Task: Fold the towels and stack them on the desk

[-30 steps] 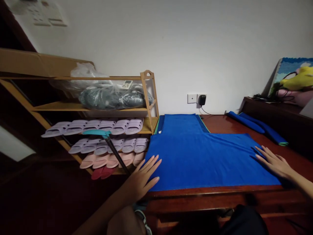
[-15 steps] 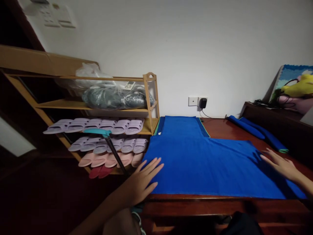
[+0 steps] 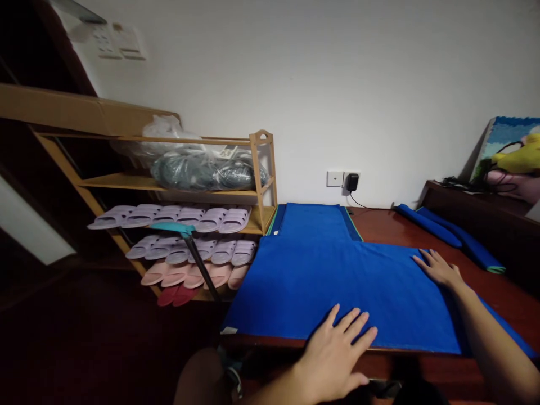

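The blue cloth (image 3: 320, 287) is spread on the counter (image 3: 375, 225), touched by the right hand (image 3: 439, 269), flat and ungripping; the left hand (image 3: 337, 349) is held open, fingers spread, at its front edge.

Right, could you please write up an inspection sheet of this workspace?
Surface: reddish-brown table, largely covered.
Job's things: blue cloth spread out, lightly creased; green-edged cloth showing at the back.
Clutter: rolled blue cloths, back right.
Hands: left hand open at the blue cloth's near edge; right hand open over its right part.
Cables: thin cord from black adapter at the wall; dark cables on the right-hand ledge.
Surroundings: slippers on wooden rack, left.
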Available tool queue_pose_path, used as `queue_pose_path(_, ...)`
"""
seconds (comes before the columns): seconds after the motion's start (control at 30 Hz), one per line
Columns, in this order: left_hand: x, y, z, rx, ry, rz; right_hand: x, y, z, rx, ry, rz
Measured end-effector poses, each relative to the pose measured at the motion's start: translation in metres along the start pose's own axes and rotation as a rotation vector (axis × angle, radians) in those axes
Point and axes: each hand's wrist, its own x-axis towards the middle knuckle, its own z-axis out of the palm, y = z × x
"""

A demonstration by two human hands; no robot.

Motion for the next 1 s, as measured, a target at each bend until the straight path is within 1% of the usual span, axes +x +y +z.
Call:
queue_pose_path(0.1,0.003,0.001,0.001,0.024,-0.001,0.005,-0.008,-0.006,-0.006,-0.019,0.015,0.007)
queue_pose_path(0.13,0.004,0.002,0.001,0.029,-0.005,0.007,-0.013,-0.011,-0.009,-0.038,0.071,0.002)
queue_pose_path(0.2,0.003,0.004,0.003,0.029,-0.008,0.008,-0.026,-0.022,-0.018,-0.101,0.263,-0.057)
queue_pose_path(0.27,-0.001,0.004,0.0,0.008,-0.004,0.018,-0.042,-0.035,-0.032,-0.165,0.459,-0.142)
queue_pose_path(0.3,-0.002,0.003,-0.004,-0.008,-0.001,0.031,-0.052,-0.042,-0.04,-0.172,0.517,-0.163)
queue_pose_path(0.33,-0.003,0.0,-0.01,-0.019,0.002,0.045,-0.064,-0.049,-0.049,-0.148,0.524,-0.165)
queue_pose_path(0.4,0.001,-0.009,-0.03,-0.011,0.029,0.047,-0.098,-0.064,-0.064,-0.007,0.47,-0.153)
queue_pose_path(0.43,0.009,-0.017,-0.041,0.009,0.05,0.025,-0.119,-0.072,-0.068,0.106,0.403,-0.176)
queue_pose_path(0.5,0.036,-0.039,-0.065,0.058,0.103,-0.064,-0.169,-0.092,-0.068,0.34,0.288,-0.236)
queue_pose_path(0.57,0.077,-0.068,-0.081,0.039,0.092,-0.185,-0.222,-0.117,-0.054,0.508,0.255,-0.266)
queue_pose_path(0.6,0.099,-0.083,-0.084,0.009,0.089,-0.261,-0.246,-0.131,-0.043,0.587,0.238,-0.298)
queue_pose_path(0.63,0.12,-0.098,-0.084,-0.004,0.082,-0.297,-0.267,-0.145,-0.03,0.64,0.215,-0.309)
queue_pose_path(0.7,0.156,-0.124,-0.074,-0.024,0.048,-0.338,-0.296,-0.169,-0.001,0.697,0.181,-0.309)
queue_pose_path(0.77,0.179,-0.141,-0.057,-0.023,0.035,-0.375,-0.307,-0.185,0.025,0.653,0.245,-0.33)
queue_pose_path(0.83,0.19,-0.15,-0.037,-0.011,0.041,-0.403,-0.307,-0.193,0.043,0.557,0.36,-0.356)
queue_pose_path(0.93,0.196,-0.156,-0.014,0.0,0.06,-0.42,-0.3,-0.194,0.058,0.435,0.528,-0.387)
queue_pose_path(1.0,0.2,-0.159,-0.006,-0.013,0.06,-0.428,-0.298,-0.193,0.062,0.409,0.629,-0.405)
